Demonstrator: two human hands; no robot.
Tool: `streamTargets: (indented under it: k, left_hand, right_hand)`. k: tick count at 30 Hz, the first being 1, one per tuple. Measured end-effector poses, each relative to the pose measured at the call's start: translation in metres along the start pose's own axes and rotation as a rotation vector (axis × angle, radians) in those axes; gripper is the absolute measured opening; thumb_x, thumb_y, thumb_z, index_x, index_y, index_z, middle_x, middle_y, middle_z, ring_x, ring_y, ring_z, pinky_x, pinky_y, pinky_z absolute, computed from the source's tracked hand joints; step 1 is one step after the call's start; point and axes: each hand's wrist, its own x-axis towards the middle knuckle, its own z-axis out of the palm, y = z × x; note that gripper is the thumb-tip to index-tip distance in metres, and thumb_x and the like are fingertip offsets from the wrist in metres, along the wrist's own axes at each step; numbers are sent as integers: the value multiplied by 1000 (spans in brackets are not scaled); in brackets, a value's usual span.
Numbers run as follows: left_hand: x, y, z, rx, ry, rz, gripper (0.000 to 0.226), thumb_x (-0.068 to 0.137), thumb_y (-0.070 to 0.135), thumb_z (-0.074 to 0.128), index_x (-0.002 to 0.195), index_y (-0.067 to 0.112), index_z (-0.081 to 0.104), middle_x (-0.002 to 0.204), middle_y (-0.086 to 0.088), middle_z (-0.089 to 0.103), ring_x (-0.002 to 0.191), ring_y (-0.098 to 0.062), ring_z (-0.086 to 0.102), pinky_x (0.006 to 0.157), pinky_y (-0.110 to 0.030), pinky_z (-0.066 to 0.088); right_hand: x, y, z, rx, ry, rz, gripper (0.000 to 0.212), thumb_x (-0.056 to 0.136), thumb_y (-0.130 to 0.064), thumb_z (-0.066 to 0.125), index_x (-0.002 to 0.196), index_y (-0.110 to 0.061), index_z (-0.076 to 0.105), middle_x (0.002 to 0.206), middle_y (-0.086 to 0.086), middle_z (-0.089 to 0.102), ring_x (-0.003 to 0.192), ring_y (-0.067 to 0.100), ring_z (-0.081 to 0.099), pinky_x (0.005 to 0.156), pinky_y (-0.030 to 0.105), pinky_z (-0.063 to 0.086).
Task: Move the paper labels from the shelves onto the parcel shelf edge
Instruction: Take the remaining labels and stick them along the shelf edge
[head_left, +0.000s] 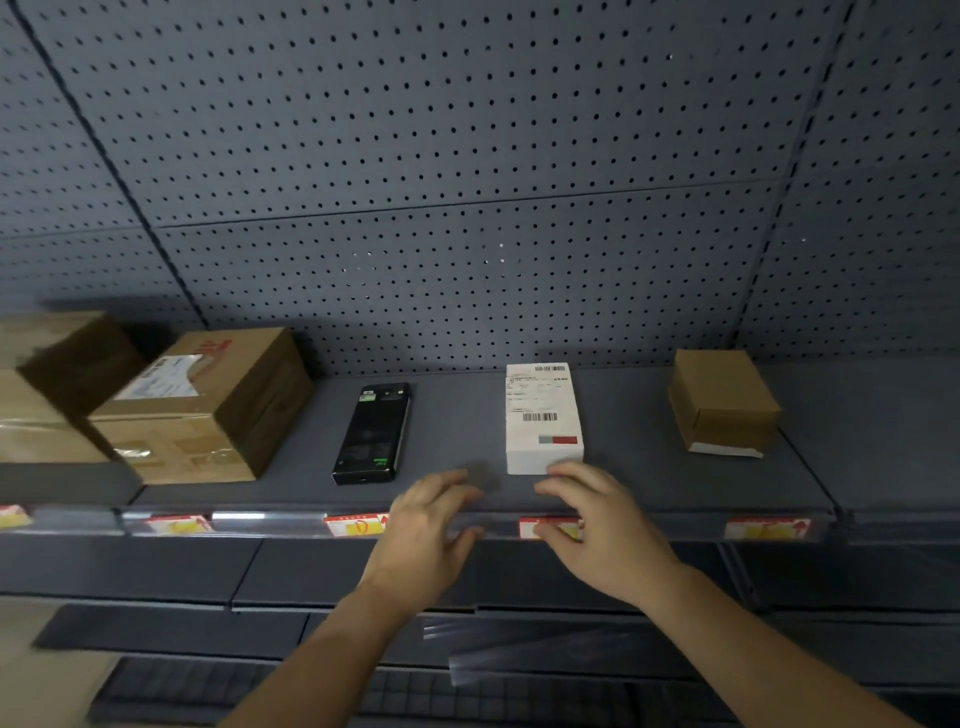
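Note:
A grey parcel shelf runs across the view, with a clear strip along its front edge (291, 522). Red, white and yellow paper labels sit in that strip: one (176, 524) at the left, one (356, 524) left of centre, one (548, 527) under my right hand and one (766, 527) at the right. My left hand (426, 530) rests over the edge with fingers spread and nothing in it. My right hand (602, 525) has its thumb on the centre label and its fingers on the shelf top.
On the shelf stand cardboard boxes (208, 405) at the left, a black slim box (371, 434), a white box with a barcode label (543, 418) just behind my right hand, and a small brown box (722, 400). Pegboard backs the shelf. Lower shelves lie beneath.

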Motion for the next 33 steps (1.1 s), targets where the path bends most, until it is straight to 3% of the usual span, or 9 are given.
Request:
streamTargets:
  k: [6, 15, 21, 27, 33]
  left_hand:
    - [-28, -46, -51, 135, 70, -123, 24, 79, 30, 75, 101, 30, 67, 114, 7, 62, 104, -18, 59, 86, -39, 50]
    - [-51, -112, -85, 227, 32, -155, 21, 78, 27, 78, 96, 29, 68, 100, 7, 65, 90, -16, 59, 76, -32, 48]
    - [-48, -164, -84, 139, -9, 30, 17, 77, 25, 74, 91, 32, 66, 101, 11, 62, 89, -16, 58, 70, -33, 48]
    - [-43, -184, -81, 56, -57, 142, 13, 80, 26, 69, 92, 29, 70, 107, 11, 63, 100, -15, 57, 77, -34, 48]
    - [-39, -182, -76, -19, -57, 107, 9, 79, 22, 74, 83, 28, 69, 101, 14, 64, 95, -12, 58, 78, -30, 45]
  right_hand:
    - [27, -39, 32, -31, 4, -116, 32, 88, -38, 65, 117, -26, 67, 128, -11, 54, 117, 12, 51, 102, 35, 43]
    - [55, -105, 87, -92, -68, -93, 32, 95, -35, 57, 124, -25, 63, 132, -10, 52, 122, 9, 46, 107, 30, 39]
    - [63, -134, 123, -186, -26, 23, 32, 96, -38, 55, 126, -28, 61, 133, -13, 51, 122, 5, 45, 103, 19, 28]
    - [64, -148, 141, -267, 21, 136, 21, 89, -29, 68, 108, -23, 72, 115, -7, 64, 106, 12, 58, 95, 29, 44]
    - [64, -146, 142, -311, 12, 160, 19, 92, -30, 64, 108, -25, 73, 117, -7, 64, 105, 12, 58, 95, 30, 46]
